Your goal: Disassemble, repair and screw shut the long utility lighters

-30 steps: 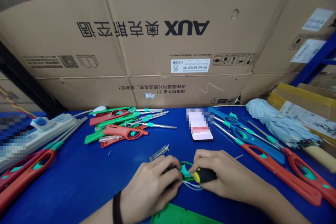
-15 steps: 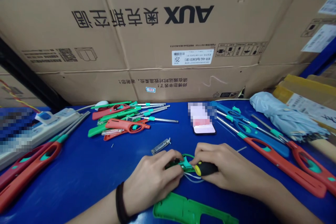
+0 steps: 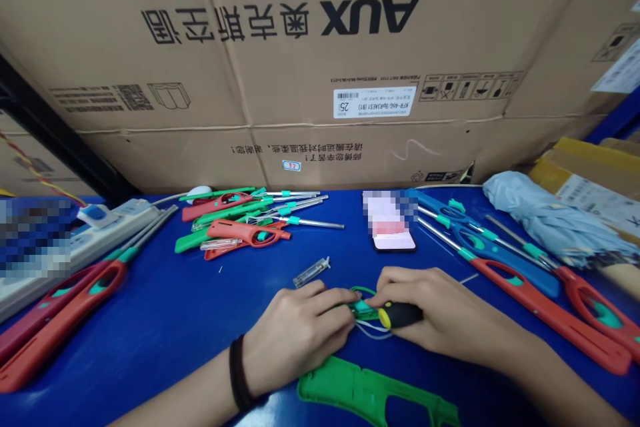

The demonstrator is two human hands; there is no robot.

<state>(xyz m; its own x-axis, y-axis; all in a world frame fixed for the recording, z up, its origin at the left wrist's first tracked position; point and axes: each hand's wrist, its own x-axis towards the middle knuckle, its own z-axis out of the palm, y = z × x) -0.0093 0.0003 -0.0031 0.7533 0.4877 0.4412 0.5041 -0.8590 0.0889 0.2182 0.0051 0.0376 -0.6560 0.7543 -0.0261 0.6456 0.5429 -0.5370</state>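
My left hand (image 3: pixel 305 327), a dark band at its wrist, is closed on the green lighter casing (image 3: pixel 373 313) and holds it low over the blue table. My right hand (image 3: pixel 425 300) keeps a black and yellow screwdriver (image 3: pixel 403 315) tucked in its palm; the blade is hidden. Its thumb and forefinger pinch at a teal trigger piece (image 3: pixel 361 307) in the casing. White wires (image 3: pixel 374 328) loop out beneath. Nearer me lies a loose green casing half (image 3: pixel 360 383). A clear gas tank (image 3: pixel 311 272) rests just beyond my left hand.
A pile of green and red lighter parts (image 3: pixel 245 233) lies at the back left. Red and blue lighters (image 3: pixel 540 307) lie at the right, others (image 3: pixel 65 320) at the left by a power strip (image 3: pixel 125 227). A phone (image 3: pixel 393 240) lies before a large carton (image 3: pixel 300 80).
The whole view has shifted slightly. My left fingers have moved over the casing, covering more of it. My right hand keeps its hold on the screwdriver at the trigger piece.
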